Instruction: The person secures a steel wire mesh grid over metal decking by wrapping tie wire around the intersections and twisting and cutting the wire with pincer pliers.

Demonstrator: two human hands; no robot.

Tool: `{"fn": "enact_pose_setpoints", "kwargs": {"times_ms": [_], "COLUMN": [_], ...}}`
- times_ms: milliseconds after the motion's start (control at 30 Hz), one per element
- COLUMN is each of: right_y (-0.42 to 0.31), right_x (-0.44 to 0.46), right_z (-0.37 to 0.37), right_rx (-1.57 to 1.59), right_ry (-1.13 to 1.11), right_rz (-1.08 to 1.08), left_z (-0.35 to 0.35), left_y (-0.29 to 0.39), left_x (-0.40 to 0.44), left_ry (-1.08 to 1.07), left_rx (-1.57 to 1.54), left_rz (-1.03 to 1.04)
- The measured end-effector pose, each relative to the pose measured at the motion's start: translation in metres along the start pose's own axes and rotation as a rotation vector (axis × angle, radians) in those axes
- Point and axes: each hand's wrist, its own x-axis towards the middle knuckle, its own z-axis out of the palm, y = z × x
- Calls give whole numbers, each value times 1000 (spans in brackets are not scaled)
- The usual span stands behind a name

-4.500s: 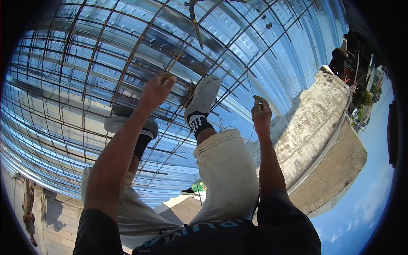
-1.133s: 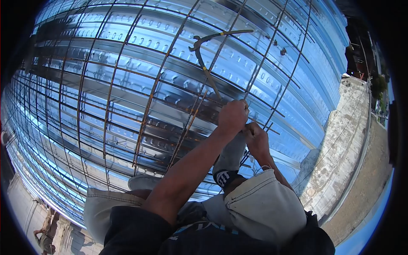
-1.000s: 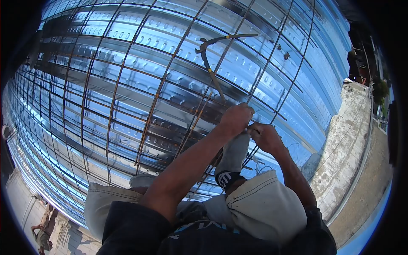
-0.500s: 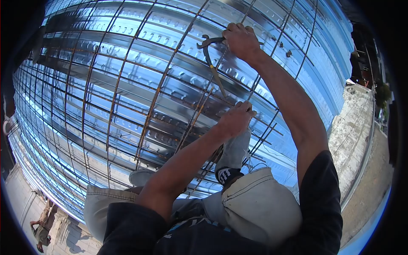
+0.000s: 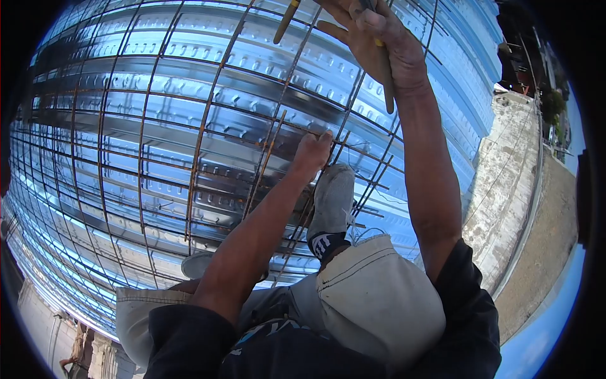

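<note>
My right hand point(image 5: 385, 38) is raised at the top of the view, its fingers bent around one handle of a pair of pincers point(image 5: 386, 76). The handles stand wide apart, the other one hanging to the left with a yellow band on it. The jaws are not visible. Lower down, my left hand point(image 5: 314, 151) is closed at a crossing of the steel rebar mesh point(image 5: 211, 104), just above the toe of my shoe point(image 5: 332, 196). Whatever its fingertips hold is hidden. A thin wire point(image 5: 363, 146) curls to the right of that hand.
Ribbed shiny metal decking point(image 5: 170, 123) lies under the mesh. Loose bar ends stick out near my shoe. A pale concrete ledge point(image 5: 505, 170) runs along the right side. Another person point(image 5: 77, 354) is at the lower left, below the decking edge.
My right hand has moved up and turned over with the pincers, bringing their jaws out of sight. My left hand stays at the mesh, while the view has shifted slightly.
</note>
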Motion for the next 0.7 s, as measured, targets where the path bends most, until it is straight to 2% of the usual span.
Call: {"fn": "enact_pose_setpoints", "kwargs": {"times_ms": [33, 67, 133, 167, 267, 333, 400, 500, 600, 700], "right_y": [-7, -14, -12, -14, -2, -4, -6, -17, -16, -15], "right_x": [2, 4, 20, 16, 9, 9, 6, 4, -56, -118], "right_z": [7, 14, -2, 6, 12, 15, 15, -16, -10, -25], "right_rx": [88, 173, -264, -264, -91, 49, 7, -275, -532, -654], "right_ry": [-54, -106, -289, -304, -273, -283, -325, -488, 54, 323], "right_rz": [32, 68, -85, -69, -113, -65, 4, 41, 171, 447], "left_z": [-3, 1, 6, 6, -10, -13, -14, -12, -10, -10], "left_y": [0, 5, 26, 8, -21, 6, 11, 18, 24, 25], "left_x": [3, -5, -27, -8, 30, 14, 8, 10, 8, 11], "left_ry": [-119, -101, -48, -86, -293, -395, -455, -464, -441, -466], "left_rx": [-103, -104, -113, -231, -274, -276, -279, -255, -209, -220], "left_rz": [-96, -107, -120, -106, -187, -245, -280, -284, -312, -324]}}
